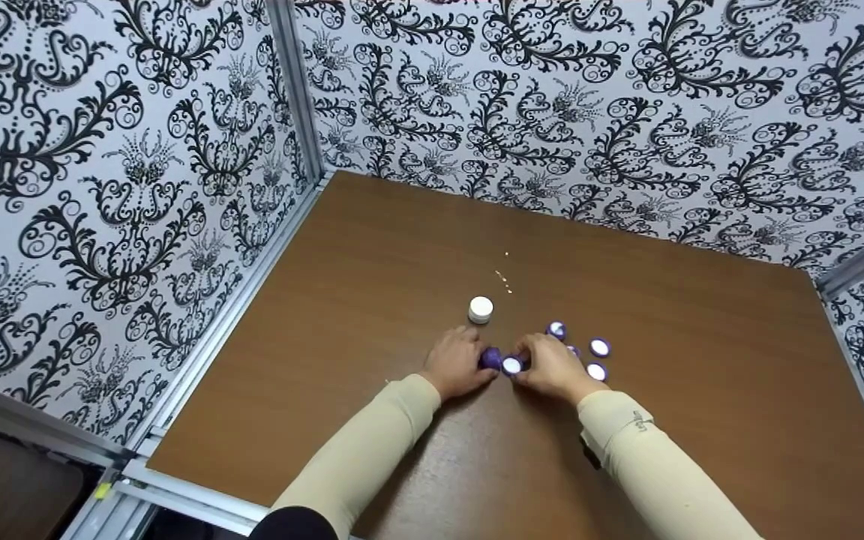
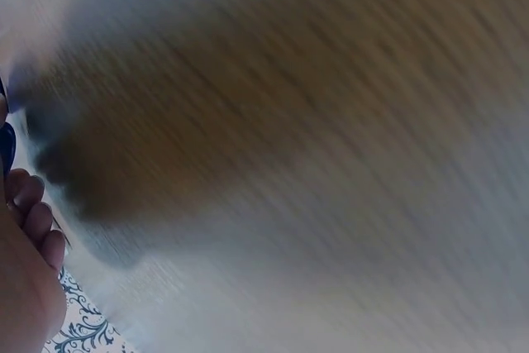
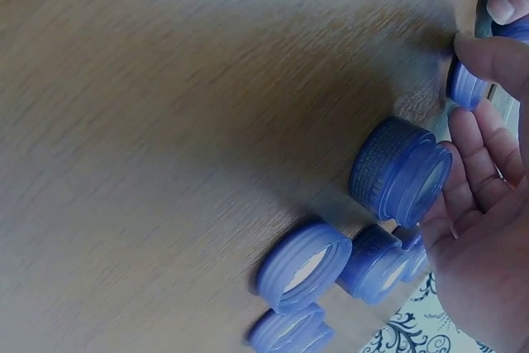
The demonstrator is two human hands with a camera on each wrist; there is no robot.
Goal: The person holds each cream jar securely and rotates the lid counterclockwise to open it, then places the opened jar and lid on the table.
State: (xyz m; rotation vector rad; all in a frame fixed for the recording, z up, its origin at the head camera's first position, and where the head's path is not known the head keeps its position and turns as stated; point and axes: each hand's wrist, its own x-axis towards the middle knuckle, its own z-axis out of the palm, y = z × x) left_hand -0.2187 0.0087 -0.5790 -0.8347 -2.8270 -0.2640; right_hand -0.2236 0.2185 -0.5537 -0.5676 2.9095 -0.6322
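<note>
My left hand (image 1: 458, 362) holds a small dark purple jar (image 1: 490, 358) low over the table. Only a sliver of that hand's fingers (image 2: 33, 212) shows in the left wrist view. Close beside it, my right hand (image 1: 552, 366) pinches a small round purple lid (image 3: 467, 84), its white inside facing up in the head view. Near the right fingers stands an open purple jar (image 3: 401, 175) that they do not grip. Past it are a smaller purple jar (image 3: 372, 266) and a purple lid (image 3: 302, 274) with a white inside.
A white round container (image 1: 481, 310) stands beyond the left hand. White crumbs (image 1: 505, 282) lie farther back on the brown table (image 1: 394, 247). Two purple pieces with white tops, one at the rear (image 1: 600, 347), lie right of the right hand. Patterned walls (image 1: 552, 97) enclose the table.
</note>
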